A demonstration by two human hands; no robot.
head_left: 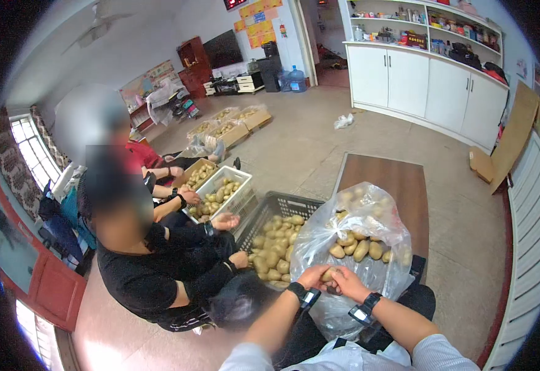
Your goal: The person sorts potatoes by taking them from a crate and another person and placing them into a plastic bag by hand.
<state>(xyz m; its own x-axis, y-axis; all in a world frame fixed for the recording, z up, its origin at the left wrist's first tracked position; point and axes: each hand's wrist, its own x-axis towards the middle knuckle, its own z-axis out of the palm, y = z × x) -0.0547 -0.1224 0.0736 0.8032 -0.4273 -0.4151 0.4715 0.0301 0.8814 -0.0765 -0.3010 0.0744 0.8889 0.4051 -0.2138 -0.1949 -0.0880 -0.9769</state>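
My left hand [312, 277] and my right hand [348, 282] meet over the near side of a clear plastic bag [307, 242]. Between them they hold one potato [329, 276], its lower part covered by the fingers. Several loose potatoes [361, 250] lie in the bag just beyond my hands. Left of the bag is a dark grey crate [278, 203] filled with potatoes [274, 248]. Each of my wrists carries a black band with a small device.
At the left sits a co-worker in black [135, 278], one hand at the grey crate. Others sit behind, by a white crate [243, 177] of potatoes. A brown board [384, 170] lies under the bag. Cardboard boxes [254, 119] and white cabinets [409, 83] stand farther back.
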